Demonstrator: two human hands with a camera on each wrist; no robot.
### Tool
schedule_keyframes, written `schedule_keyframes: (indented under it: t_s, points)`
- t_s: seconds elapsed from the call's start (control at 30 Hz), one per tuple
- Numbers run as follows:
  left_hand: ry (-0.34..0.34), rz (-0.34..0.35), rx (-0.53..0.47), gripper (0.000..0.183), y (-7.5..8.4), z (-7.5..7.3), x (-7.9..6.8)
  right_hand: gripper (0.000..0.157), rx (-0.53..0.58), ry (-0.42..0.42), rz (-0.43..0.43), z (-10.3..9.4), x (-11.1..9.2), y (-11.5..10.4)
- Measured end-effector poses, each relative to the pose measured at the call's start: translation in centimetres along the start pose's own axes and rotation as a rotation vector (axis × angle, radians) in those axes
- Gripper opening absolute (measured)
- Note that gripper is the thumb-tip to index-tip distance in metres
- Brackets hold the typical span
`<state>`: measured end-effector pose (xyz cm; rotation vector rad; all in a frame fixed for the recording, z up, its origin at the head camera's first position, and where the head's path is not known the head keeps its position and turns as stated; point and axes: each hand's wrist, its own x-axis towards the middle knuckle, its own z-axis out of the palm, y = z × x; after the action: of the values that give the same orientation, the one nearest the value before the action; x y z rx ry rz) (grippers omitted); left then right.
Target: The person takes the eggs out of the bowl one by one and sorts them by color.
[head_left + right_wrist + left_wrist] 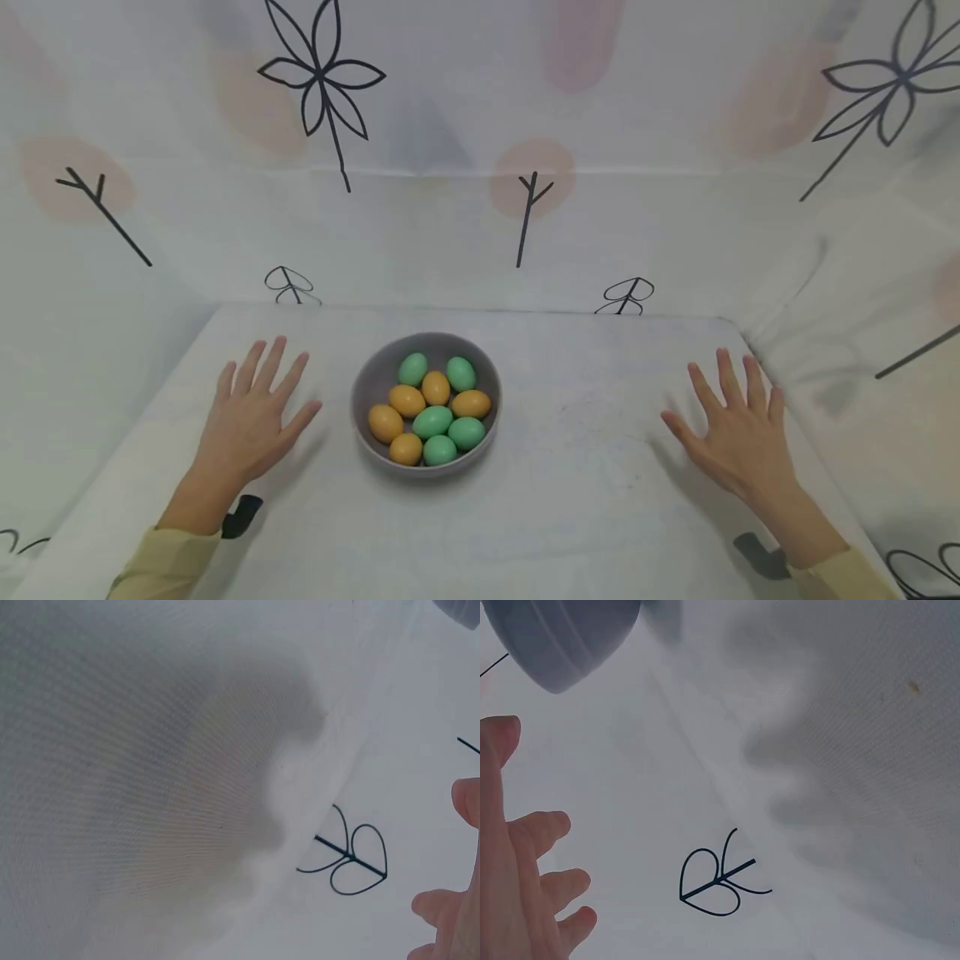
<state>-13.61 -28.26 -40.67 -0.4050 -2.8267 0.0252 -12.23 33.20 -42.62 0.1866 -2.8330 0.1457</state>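
Observation:
A round grey bowl [360,433] stands left of the table's middle in the head view. Inside it lie several green eggs [432,422] and several orange eggs [407,401]. To the bowl's left is my left hand [251,421], fingers spread, palm down, holding nothing. My right hand [738,433] is far to the bowl's right, likewise spread and holding nothing. Part of the bowl [562,637] shows upper left in the left wrist view, apart from the left hand [517,847]. The right wrist view catches a few fingertips of the right hand [457,900] and a sliver of the bowl [461,609].
A white cloth covers the table [570,517]. Behind it hangs a pale curtain [435,233] printed with line-drawn flowers and twigs, which continues along both sides. Each hand casts a shadow on the cloth.

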Motion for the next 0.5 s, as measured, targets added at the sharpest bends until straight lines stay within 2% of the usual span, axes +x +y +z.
schedule_keyframes:
  t_s: [0.23,0.4,0.5]
  points:
    - [0.006,0.003,0.0,0.071,0.4,-0.5,0.2,0.081,-0.001,0.013,-0.036,-0.4,0.0,-0.2]
    - [-0.043,-0.03,-0.057,0.063,0.9,-0.7,0.0,0.072,0.045,0.028,-0.077,-0.5,-0.1,-0.5]
    - [-0.064,-0.066,-0.099,0.057,1.2,-1.0,-0.2,0.063,0.102,0.044,-0.069,-0.5,-0.1,-0.8]
